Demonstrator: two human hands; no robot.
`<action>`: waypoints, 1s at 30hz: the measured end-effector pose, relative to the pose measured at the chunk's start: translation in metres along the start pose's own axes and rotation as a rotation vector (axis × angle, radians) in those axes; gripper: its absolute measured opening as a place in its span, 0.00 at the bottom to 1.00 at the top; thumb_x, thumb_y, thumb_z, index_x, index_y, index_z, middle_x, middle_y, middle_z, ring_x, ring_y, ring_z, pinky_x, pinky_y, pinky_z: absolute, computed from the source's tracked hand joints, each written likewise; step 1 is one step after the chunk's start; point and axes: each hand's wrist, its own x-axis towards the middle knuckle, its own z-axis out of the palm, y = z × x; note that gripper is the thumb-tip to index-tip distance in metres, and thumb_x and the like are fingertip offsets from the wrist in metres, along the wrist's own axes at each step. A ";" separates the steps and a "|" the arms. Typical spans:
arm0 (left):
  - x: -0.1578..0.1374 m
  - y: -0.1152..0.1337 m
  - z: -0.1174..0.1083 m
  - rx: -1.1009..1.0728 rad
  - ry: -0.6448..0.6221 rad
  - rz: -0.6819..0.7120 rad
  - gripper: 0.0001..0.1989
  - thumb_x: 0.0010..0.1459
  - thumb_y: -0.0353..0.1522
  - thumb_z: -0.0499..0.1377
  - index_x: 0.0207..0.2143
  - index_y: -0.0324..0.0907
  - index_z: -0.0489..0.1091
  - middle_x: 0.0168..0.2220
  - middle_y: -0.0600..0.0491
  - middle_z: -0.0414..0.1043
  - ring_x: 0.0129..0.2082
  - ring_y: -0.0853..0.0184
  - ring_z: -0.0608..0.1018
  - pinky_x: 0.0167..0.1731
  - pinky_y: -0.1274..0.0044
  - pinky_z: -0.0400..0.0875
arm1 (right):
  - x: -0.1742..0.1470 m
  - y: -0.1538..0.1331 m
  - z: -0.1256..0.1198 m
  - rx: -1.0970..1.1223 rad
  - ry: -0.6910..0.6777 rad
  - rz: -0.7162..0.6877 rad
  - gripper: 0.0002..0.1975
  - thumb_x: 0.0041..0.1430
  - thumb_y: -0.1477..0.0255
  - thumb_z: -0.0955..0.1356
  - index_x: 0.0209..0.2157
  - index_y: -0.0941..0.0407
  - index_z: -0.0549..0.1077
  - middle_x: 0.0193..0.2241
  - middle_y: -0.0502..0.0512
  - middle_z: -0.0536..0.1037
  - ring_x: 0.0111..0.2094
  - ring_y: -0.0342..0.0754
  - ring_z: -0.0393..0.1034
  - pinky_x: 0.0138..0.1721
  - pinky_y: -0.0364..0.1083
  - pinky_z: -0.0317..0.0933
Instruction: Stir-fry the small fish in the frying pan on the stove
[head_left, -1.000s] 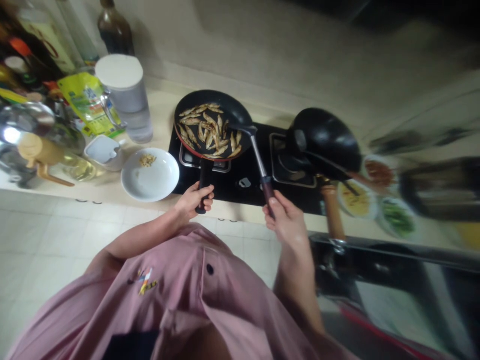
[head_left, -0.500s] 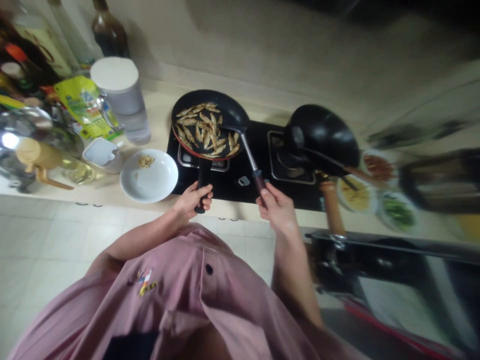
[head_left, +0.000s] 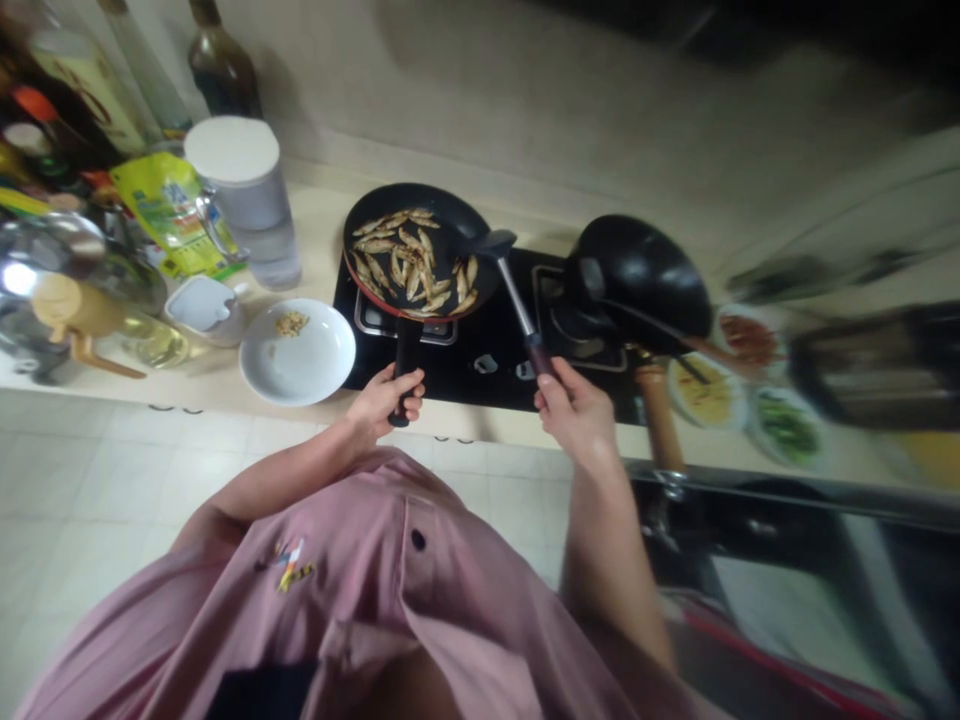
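My left hand (head_left: 391,394) is wrapped round the black handle of a frying pan (head_left: 457,215), which sits on the left burner of the hob. Several small browned fish (head_left: 411,262) lie in the pan, most of them on its left side and a few near its right rim. In my right hand (head_left: 576,408) is the dark handle of a spatula (head_left: 517,290). Its black head is at the pan's right rim, and whether it touches the rim I cannot tell.
A white plate (head_left: 300,370) with chopped bits stands left of the hob (head_left: 442,375), near a water pitcher (head_left: 262,220), bottles and a yellow pouch (head_left: 169,205). A wok (head_left: 645,270) sits on the right burner. Beyond it are plates of chopped food (head_left: 787,425) and a sink (head_left: 750,520).
My right hand has moved right, drawing the spatula's head from among the fish to the pan's right rim. My left hand and the pan have barely moved.
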 end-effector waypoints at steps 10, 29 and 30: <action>0.000 0.001 0.001 -0.002 0.014 -0.004 0.17 0.48 0.32 0.67 0.30 0.41 0.58 0.21 0.59 0.61 0.15 0.81 0.59 0.15 0.86 0.48 | 0.021 -0.002 0.015 0.224 -0.091 0.130 0.39 0.47 0.55 0.70 0.59 0.57 0.67 0.19 0.45 0.67 0.15 0.36 0.55 0.13 0.37 0.50; -0.001 0.001 0.001 -0.013 0.012 -0.013 0.18 0.48 0.32 0.67 0.30 0.41 0.58 0.22 0.59 0.60 0.15 0.80 0.59 0.15 0.85 0.50 | 0.016 -0.028 0.002 0.261 -0.071 0.102 0.38 0.45 0.57 0.72 0.57 0.57 0.69 0.19 0.45 0.67 0.16 0.35 0.55 0.13 0.36 0.50; -0.001 0.001 0.001 -0.013 0.014 -0.014 0.18 0.48 0.32 0.67 0.30 0.41 0.58 0.22 0.59 0.60 0.15 0.80 0.59 0.15 0.85 0.50 | 0.016 -0.029 0.002 0.258 -0.074 0.103 0.38 0.44 0.56 0.72 0.57 0.57 0.68 0.19 0.45 0.67 0.16 0.35 0.55 0.13 0.36 0.50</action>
